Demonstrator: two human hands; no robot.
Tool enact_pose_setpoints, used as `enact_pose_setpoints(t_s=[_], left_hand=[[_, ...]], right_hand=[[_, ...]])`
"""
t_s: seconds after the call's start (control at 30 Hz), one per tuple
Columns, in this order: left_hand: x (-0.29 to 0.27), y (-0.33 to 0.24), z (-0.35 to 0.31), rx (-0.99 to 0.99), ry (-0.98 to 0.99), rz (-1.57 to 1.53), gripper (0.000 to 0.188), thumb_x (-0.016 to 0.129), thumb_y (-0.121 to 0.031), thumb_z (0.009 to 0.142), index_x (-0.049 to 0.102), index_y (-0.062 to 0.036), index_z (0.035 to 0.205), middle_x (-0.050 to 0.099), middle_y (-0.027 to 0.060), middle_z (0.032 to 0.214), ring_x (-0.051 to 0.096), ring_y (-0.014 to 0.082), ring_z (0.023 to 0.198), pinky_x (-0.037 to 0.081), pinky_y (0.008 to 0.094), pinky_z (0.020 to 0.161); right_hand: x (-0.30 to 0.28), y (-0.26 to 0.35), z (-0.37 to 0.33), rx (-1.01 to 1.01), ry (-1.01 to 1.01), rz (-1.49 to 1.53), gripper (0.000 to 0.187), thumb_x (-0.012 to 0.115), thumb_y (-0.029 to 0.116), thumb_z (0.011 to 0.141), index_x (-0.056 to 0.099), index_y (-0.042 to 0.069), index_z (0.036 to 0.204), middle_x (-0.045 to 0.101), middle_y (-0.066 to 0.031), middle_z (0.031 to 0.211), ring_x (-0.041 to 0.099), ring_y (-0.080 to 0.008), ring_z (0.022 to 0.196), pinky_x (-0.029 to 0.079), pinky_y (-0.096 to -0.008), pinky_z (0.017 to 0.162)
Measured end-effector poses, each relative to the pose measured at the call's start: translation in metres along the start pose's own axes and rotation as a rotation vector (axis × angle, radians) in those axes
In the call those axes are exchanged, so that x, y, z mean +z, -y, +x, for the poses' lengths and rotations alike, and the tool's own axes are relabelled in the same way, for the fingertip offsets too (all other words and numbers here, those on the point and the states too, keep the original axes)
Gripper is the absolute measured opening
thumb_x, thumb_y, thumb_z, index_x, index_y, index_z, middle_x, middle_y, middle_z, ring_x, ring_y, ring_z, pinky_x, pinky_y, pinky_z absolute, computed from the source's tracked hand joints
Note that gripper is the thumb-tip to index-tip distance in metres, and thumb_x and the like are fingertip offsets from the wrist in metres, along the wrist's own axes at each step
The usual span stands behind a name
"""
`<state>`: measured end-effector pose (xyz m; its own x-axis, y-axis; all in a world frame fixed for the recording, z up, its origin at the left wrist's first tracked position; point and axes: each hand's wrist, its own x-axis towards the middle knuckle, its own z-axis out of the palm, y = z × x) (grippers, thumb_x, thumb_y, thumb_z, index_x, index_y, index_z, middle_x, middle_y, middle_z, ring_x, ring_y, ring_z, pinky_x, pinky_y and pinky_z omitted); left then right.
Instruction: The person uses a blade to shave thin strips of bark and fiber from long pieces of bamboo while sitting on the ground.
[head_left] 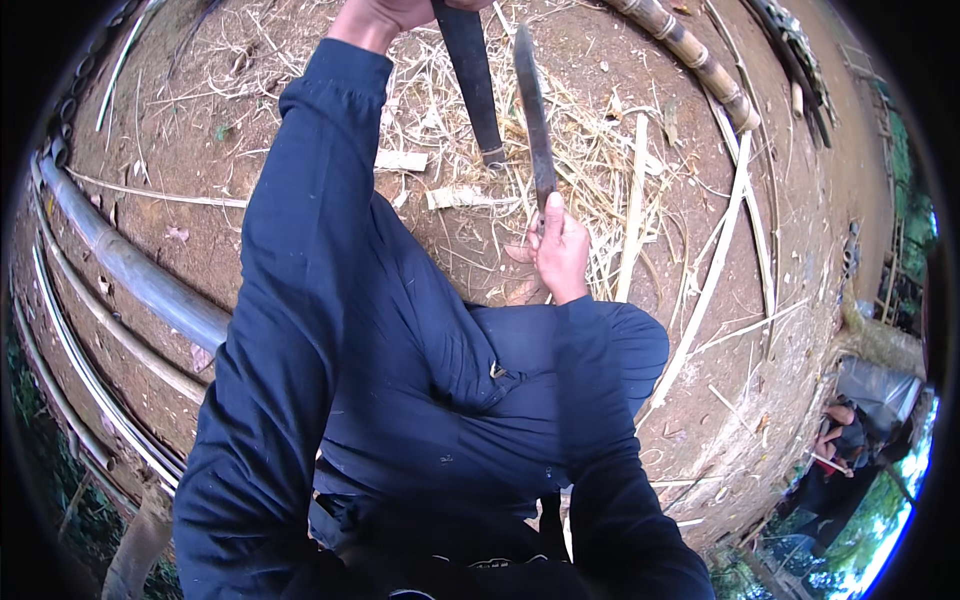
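Steel, dark and narrow, the blade (533,110) stands near twelve o'clock in the view, running from the right hand (560,250) up toward the top edge. That hand is closed round the handle, thumb laid along the blade's base; the handle itself is hidden inside the fist. Just left of the blade, close but apart from it, a dark pole (473,80) slants down to a ringed tip above the straw. The left hand (385,15) is wrapped round the pole's upper end at the top edge, only partly in view, so the tightness of its hold cannot be judged fully.

The blade looks stiff, thin and probably fairly heavy toward its far end; its edge is likely sharp, so the safe hold is the handle only. The pole looks rigid and smooth, best held high as it is.

Below both lies a litter of dry straw (590,170) and pale split strips (715,270) on bare brown earth. A thick bamboo cane (690,50) lies at one o'clock. A grey bamboo trunk (130,270) curves along nine o'clock. Dark blue sleeves and clothing fill the centre. At four o'clock, well apart, another person (840,430) sits.
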<state>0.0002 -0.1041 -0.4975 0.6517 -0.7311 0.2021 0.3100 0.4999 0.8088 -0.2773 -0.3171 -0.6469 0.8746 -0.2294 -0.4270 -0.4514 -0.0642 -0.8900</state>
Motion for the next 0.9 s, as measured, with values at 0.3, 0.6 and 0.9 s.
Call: enact_pose_setpoints(t_s=[0.3, 0.6, 0.9], left_hand=[[-0.001, 0.013, 0.008, -0.013, 0.043, -0.065, 0.033, 0.047, -0.034, 0.094, 0.035, -0.0154, 0.069, 0.029, -0.0053, 0.052, 0.024, 0.0077, 0.040, 0.022, 0.0247, 0.040], [0.006, 0.011, 0.000, -0.024, 0.047, -0.057, 0.031, 0.048, -0.033, 0.092, 0.036, -0.0141, 0.070, 0.029, -0.0044, 0.053, 0.023, 0.0077, 0.041, 0.021, 0.0249, 0.040], [0.028, 0.012, -0.013, 0.043, -0.024, 0.023, 0.032, 0.050, -0.033, 0.091, 0.037, -0.0138, 0.069, 0.028, -0.0040, 0.053, 0.023, 0.0081, 0.044, 0.020, 0.0257, 0.042]], right_hand=[[-0.015, -0.010, 0.007, 0.075, 0.030, -0.196, 0.065, 0.044, 0.053, 0.105, 0.061, 0.003, 0.067, 0.054, -0.0028, 0.053, 0.054, -0.0103, 0.046, 0.043, -0.0283, 0.045], [-0.008, -0.017, 0.013, 0.136, 0.025, -0.302, 0.065, 0.042, 0.054, 0.105, 0.059, 0.004, 0.068, 0.054, -0.0024, 0.053, 0.052, -0.0095, 0.046, 0.040, -0.0291, 0.042], [0.009, -0.011, 0.018, 0.293, 0.028, -0.174, 0.067, 0.040, 0.055, 0.105, 0.059, 0.003, 0.067, 0.054, -0.0051, 0.053, 0.055, -0.0136, 0.050, 0.044, -0.0333, 0.050]])
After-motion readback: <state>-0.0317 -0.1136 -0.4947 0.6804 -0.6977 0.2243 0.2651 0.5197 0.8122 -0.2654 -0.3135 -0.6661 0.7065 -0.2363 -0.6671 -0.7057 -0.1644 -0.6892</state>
